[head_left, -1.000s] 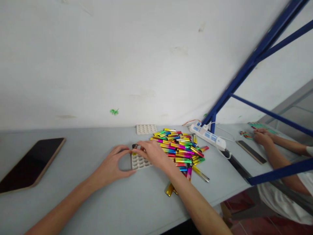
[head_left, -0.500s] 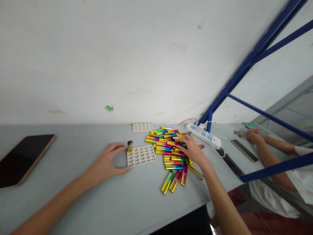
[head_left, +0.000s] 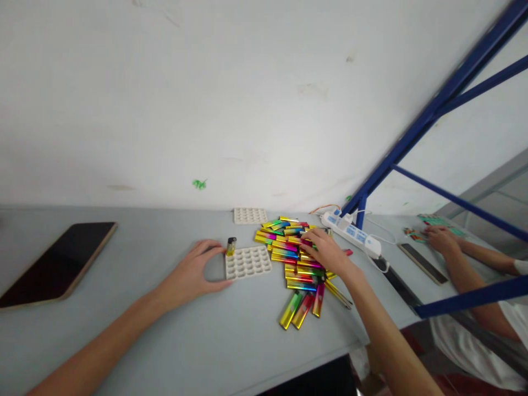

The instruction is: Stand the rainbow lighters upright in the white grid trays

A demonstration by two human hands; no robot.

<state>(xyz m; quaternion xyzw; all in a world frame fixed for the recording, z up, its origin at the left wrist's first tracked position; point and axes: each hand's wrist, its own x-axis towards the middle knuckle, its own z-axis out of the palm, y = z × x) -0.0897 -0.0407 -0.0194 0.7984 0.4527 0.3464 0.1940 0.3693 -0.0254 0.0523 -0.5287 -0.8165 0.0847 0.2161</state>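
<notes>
A white tray (head_left: 249, 263) with rows of small hollows lies on the grey table. One lighter (head_left: 231, 247) stands upright in its back left corner. My left hand (head_left: 204, 268) is at the tray's left edge, thumb and fingers spread apart, its fingertips by the lighter and the front left corner. To the right of the tray lies a pile of shiny lighters (head_left: 284, 254) in yellow, red, blue, green and pink. My right hand (head_left: 325, 248) reaches over the pile's right side with bent fingers touching it; what its fingertips hold, if anything, is hidden.
A second white tray (head_left: 249, 215) lies near the wall. A dark tablet (head_left: 60, 261) is at the left. Behind my right hand are a power strip (head_left: 350, 234) with cables and a blue metal frame (head_left: 381, 165). Further right, another person's hands (head_left: 443, 239) rest at the table.
The whole view has shifted, so table objects appear slightly further right. My left hand stays by the tray, and my right hand remains at the pile with little change.
</notes>
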